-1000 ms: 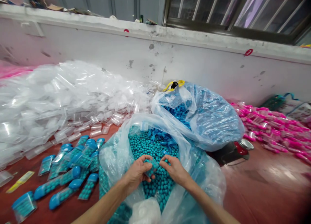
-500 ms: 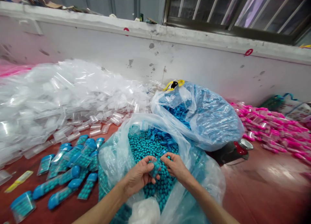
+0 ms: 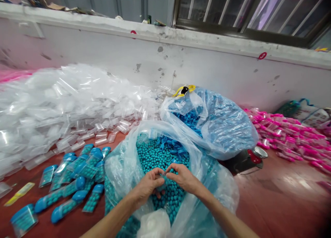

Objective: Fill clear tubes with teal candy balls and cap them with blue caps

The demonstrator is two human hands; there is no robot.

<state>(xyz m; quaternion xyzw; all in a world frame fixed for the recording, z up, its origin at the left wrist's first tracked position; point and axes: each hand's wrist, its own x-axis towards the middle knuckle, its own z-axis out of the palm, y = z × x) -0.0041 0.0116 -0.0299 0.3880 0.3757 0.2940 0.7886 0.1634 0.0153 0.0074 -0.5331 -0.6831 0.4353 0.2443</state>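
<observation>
Over an open plastic bag point(image 3: 117, 165) full of teal beads point(image 3: 152, 155), my two hands meet. My left hand point(image 3: 151, 184) is closed around a small clear container with teal beads, mostly hidden by the fingers. The fingertips of my right hand point(image 3: 181, 177) are pinched together at the top of that container; whatever they hold is too small to make out. Several blue caps point(image 3: 178, 148) lie on the beads at the back of the bag. Filled containers with blue caps point(image 3: 91, 198) are piled on the red surface at the left.
Clear empty containers point(image 3: 77, 96) form a large heap at the back left. Behind the bead bag lies a bag of blue caps point(image 3: 227, 124). A dark tin point(image 3: 243, 162) and pink items point(image 3: 289, 138) are at the right. A yellow item point(image 3: 19, 194) lies at the left.
My right hand has moved left to my left hand, and its fingertips now meet the container. The container is more hidden between the fingers than before.
</observation>
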